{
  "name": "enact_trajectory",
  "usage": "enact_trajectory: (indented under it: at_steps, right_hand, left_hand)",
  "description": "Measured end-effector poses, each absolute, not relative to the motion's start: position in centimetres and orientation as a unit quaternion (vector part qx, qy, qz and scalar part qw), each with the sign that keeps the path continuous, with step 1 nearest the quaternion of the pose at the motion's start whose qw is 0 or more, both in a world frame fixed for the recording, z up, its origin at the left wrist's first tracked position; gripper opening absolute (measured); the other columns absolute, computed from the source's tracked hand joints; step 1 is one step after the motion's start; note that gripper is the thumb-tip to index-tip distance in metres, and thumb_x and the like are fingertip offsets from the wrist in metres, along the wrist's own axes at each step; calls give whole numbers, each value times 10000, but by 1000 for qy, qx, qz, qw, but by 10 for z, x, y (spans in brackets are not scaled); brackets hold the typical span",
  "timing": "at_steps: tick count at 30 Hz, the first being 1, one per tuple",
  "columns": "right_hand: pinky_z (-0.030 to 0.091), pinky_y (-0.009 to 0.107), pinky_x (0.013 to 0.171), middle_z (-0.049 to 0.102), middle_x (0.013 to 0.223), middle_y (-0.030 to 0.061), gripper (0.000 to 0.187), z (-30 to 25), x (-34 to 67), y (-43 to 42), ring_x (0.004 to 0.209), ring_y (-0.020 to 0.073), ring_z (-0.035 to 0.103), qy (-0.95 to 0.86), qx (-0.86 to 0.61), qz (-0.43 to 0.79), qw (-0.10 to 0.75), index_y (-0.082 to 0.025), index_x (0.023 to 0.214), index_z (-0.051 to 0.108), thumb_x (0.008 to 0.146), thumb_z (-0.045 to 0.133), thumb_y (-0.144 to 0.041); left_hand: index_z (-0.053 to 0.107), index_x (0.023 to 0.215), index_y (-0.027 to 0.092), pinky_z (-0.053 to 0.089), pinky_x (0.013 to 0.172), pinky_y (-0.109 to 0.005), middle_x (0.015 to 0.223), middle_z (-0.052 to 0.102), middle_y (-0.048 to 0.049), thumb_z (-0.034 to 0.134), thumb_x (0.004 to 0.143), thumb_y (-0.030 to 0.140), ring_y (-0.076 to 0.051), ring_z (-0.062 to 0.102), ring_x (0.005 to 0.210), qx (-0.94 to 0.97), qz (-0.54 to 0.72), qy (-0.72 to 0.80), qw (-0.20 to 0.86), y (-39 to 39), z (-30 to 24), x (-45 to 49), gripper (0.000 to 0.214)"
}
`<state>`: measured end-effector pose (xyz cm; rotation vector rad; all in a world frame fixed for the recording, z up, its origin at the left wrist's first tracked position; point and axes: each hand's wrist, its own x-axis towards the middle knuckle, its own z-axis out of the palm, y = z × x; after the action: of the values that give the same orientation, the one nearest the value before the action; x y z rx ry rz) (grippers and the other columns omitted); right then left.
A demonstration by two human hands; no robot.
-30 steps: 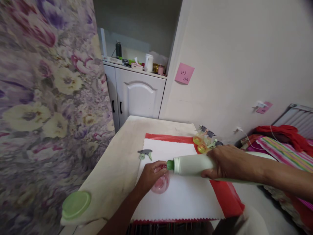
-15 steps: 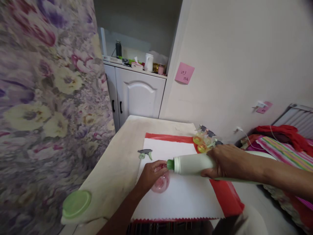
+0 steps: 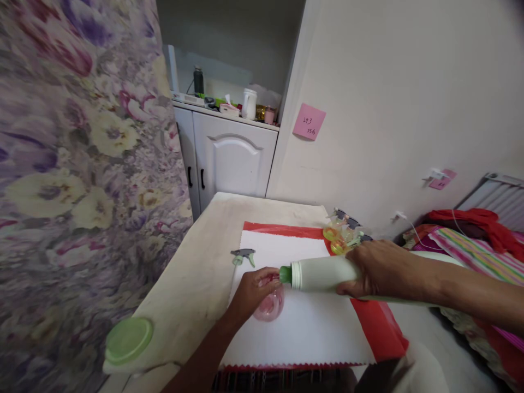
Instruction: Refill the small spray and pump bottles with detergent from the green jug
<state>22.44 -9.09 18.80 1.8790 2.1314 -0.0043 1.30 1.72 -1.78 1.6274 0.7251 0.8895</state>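
Note:
My left hand [image 3: 257, 289] is closed round the neck of a round, clear pink spray bottle [image 3: 270, 307], which stands on a white sheet [image 3: 311, 333]. In my right hand [image 3: 368, 270] is a long pale-green bottle [image 3: 321, 274], tilted almost level, its darker green spout [image 3: 285, 274] pointing left. The spout meets the pink bottle's mouth beside my left fingers; whether liquid is flowing I cannot tell. A grey and green spray trigger head [image 3: 244, 256] lies on the sheet beyond my left hand.
Several small spray bottles [image 3: 339, 234] with yellow and clear bodies stand at the table's back right. A round green lid [image 3: 129, 339] lies at the front left. Red material [image 3: 380, 327] borders the sheet. A floral curtain [image 3: 90, 164] hangs on the left.

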Motion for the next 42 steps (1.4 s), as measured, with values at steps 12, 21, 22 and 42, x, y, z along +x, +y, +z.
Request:
enact_trajectory:
  at_steps: [12,21,22,42]
  right_hand:
    - [278,286,476,719,642,93,439,185,227,-90,564,231,655,746,648,13,150,-179,700,665,781,521,-586]
    - [294,278,484,703,617,74,434,187,225,-92,551,217,648,745,650,11,151,-173,685,669,775,533,-575]
    - [288,279,483,707,624,78,440,187,225,-92,554,219,650,745,649,13,150,-171,695,673,777,528,-579]
    - [317,291,501,718,640,82,428,188,223,-90,581,237,664,744,651,9,150,-182,685,669,776,526,-575]
  left_hand:
    - [735,916,197,491,788,-295,892,764,-32,655,766,283,-221,673,864,692,375,301,539,17,-17,12,190]
    - [729,932,201,504,799,-320,905,764,-38,651,760,310,-234,674,880,690,372,307,539,18,-21,12,218]
    - [729,930,202,504,802,-322,907,764,-37,652,758,310,-235,674,883,690,373,307,539,18,-21,12,217]
    - [733,930,205,494,789,-295,913,766,-31,653,766,303,-222,675,879,689,372,305,542,17,-19,12,207]
